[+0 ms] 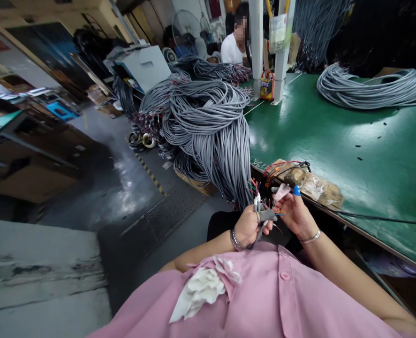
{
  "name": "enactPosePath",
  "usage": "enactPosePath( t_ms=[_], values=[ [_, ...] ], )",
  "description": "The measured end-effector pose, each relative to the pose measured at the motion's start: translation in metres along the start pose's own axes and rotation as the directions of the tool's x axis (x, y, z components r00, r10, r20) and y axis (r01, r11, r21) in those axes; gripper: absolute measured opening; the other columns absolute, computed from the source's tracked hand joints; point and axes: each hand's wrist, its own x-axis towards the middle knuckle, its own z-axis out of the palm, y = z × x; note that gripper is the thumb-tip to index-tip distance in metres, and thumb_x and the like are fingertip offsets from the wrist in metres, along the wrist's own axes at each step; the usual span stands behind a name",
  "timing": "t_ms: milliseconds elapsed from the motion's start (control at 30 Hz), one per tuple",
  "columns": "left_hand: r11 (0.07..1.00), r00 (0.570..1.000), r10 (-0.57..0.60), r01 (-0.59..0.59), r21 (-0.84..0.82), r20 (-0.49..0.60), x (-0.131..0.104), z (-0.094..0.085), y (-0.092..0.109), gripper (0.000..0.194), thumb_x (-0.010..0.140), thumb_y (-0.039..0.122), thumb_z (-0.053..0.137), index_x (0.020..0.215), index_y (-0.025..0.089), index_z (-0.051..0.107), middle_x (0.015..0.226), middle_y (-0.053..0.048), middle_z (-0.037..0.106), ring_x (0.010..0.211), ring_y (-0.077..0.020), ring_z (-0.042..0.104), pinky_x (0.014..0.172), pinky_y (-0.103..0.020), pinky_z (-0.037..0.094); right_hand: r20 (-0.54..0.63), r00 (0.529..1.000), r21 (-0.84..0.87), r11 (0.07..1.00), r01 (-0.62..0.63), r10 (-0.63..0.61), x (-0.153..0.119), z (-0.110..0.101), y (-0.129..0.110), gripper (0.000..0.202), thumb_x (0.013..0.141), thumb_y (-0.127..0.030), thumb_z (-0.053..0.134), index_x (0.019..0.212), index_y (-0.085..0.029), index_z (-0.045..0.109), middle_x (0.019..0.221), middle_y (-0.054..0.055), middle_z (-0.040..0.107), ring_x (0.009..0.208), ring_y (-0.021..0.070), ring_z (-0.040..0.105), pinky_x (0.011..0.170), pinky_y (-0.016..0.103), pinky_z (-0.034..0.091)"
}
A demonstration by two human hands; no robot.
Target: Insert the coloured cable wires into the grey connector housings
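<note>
My left hand is closed around several grey cable ends, whose thin coloured wires fan out above and to the right of the fingers. Close on the right is my right hand, its palm partly turned up and its fingers curled near the wire tips. Blue material covers one of its fingertips, and pinkish material wraps another. Whether anything small is pinched between those fingers is too small to tell. Beyond my left hand hangs a thick bundle of grey cables.
A green table fills the right side, with a coil of grey cable at its back. A taped wooden block with red and black leads lies at its near edge. White posts rise behind; a person in white sits further back.
</note>
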Motion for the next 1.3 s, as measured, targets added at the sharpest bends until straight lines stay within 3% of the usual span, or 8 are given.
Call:
enactPosePath(
  t_ms=[167,233,367,567,833,1033,1167,1300],
  values=[
    [0.997,0.998,0.046,-0.049,-0.052,-0.049,-0.005,0.001,-0.002,0.029,0.066,0.036,0.073,0.069,0.012,0.059,0.051,-0.002,0.060,0.036,-0.0088,0.049,0.036,-0.019,0.034,-0.041,0.998,-0.082,0.996,0.035,-0.039,0.000,-0.001,-0.001,0.025,0.082,-0.044,0.062,0.084,-0.020,0.067,0.077,0.001,0.063,0.066,0.0119,0.054,0.059,0.024,0.047],
    [0.996,0.996,0.054,-0.058,-0.063,-0.072,-0.005,0.002,-0.002,0.031,0.065,0.038,0.073,0.070,0.011,0.060,0.051,-0.002,0.060,0.036,-0.0089,0.050,0.035,-0.019,0.031,-0.097,0.986,-0.167,0.979,0.116,-0.133,0.000,-0.002,0.002,0.021,0.083,-0.041,0.062,0.084,-0.020,0.068,0.075,0.001,0.063,0.065,0.0118,0.053,0.059,0.024,0.046],
    [0.995,0.994,0.067,-0.073,-0.067,-0.089,-0.001,0.005,0.000,0.030,0.067,0.038,0.070,0.068,0.009,0.062,0.049,-0.003,0.058,0.035,-0.0086,0.049,0.034,-0.019,0.024,-0.171,0.908,-0.376,0.877,0.299,-0.383,-0.001,-0.007,0.009,0.026,0.083,-0.045,0.061,0.079,-0.020,0.068,0.076,0.003,0.066,0.065,0.0127,0.054,0.063,0.026,0.045],
    [0.994,0.992,0.064,-0.072,-0.079,-0.105,0.004,0.009,-0.003,0.027,0.067,0.036,0.070,0.068,0.011,0.059,0.048,-0.002,0.058,0.035,-0.0093,0.049,0.034,-0.020,0.020,-0.097,0.981,-0.148,0.977,0.155,-0.170,0.006,0.001,0.005,0.037,0.076,-0.058,0.063,0.081,-0.022,0.068,0.079,0.003,0.067,0.063,0.0152,0.056,0.061,0.029,0.047],
    [0.996,0.992,0.020,-0.031,-0.087,-0.122,0.007,0.009,-0.007,0.025,0.066,0.034,0.070,0.067,0.012,0.057,0.049,-0.003,0.059,0.035,-0.0094,0.048,0.033,-0.019,0.020,-0.096,0.980,-0.042,0.984,0.171,-0.174,0.012,0.000,0.009,0.034,0.072,-0.055,0.069,0.081,-0.022,0.068,0.080,0.001,0.067,0.065,0.0131,0.057,0.061,0.026,0.048],
    [0.993,0.994,0.035,-0.047,-0.106,-0.107,0.000,0.005,-0.009,0.025,0.067,0.033,0.070,0.068,0.012,0.058,0.049,-0.003,0.059,0.036,-0.0099,0.049,0.034,-0.019,0.026,-0.074,0.995,0.008,0.997,0.072,-0.071,0.006,-0.004,0.007,0.046,0.078,-0.066,0.052,0.084,-0.024,0.067,0.084,0.003,0.067,0.071,0.0148,0.059,0.063,0.027,0.049],
    [0.988,0.990,0.084,-0.098,-0.117,-0.117,-0.004,0.003,-0.010,0.025,0.068,0.034,0.069,0.069,0.011,0.061,0.050,-0.002,0.059,0.038,-0.0093,0.049,0.035,-0.019,0.028,-0.028,0.997,-0.052,0.996,0.076,-0.077,0.001,0.000,0.001,0.035,0.082,-0.055,0.057,0.081,-0.022,0.067,0.082,0.003,0.066,0.069,0.0134,0.057,0.060,0.025,0.048],
    [0.985,0.981,0.123,-0.139,-0.101,-0.149,-0.003,0.005,-0.006,0.028,0.068,0.038,0.069,0.071,0.011,0.061,0.051,-0.002,0.059,0.037,-0.0082,0.048,0.035,-0.019,0.024,-0.082,0.983,-0.143,0.978,0.150,-0.163,-0.001,0.000,0.000,0.023,0.083,-0.044,0.062,0.083,-0.021,0.067,0.075,0.001,0.063,0.065,0.0114,0.053,0.059,0.023,0.047]
  ],
)
